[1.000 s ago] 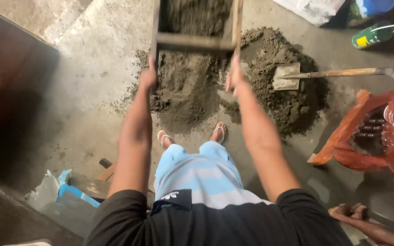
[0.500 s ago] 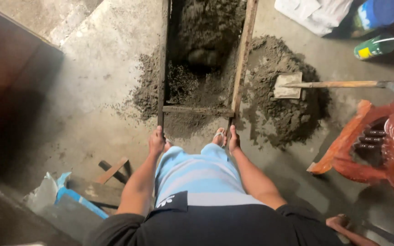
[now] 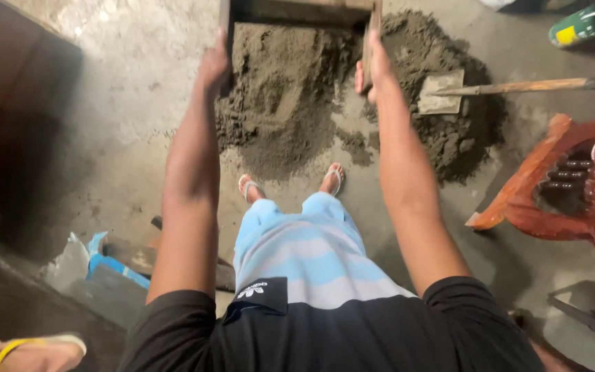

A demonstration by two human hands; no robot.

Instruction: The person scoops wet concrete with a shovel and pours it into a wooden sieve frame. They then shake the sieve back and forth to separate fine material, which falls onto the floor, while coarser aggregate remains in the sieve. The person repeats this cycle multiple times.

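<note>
Wooden sieve frame [image 3: 297,10], stiff and probably heavy with sand [image 3: 284,103]. Left hand [image 3: 213,69] and right hand [image 3: 374,65] each clasp a side rail, spread apart.

Dim indoor light from the upper left; deep shadow along the left edge, slight motion blur, wide-angle stretching.

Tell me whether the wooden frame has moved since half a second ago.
Yes. The wooden frame has been pushed away from the person, past the sand pile; its near bar was by the feet before.
</note>
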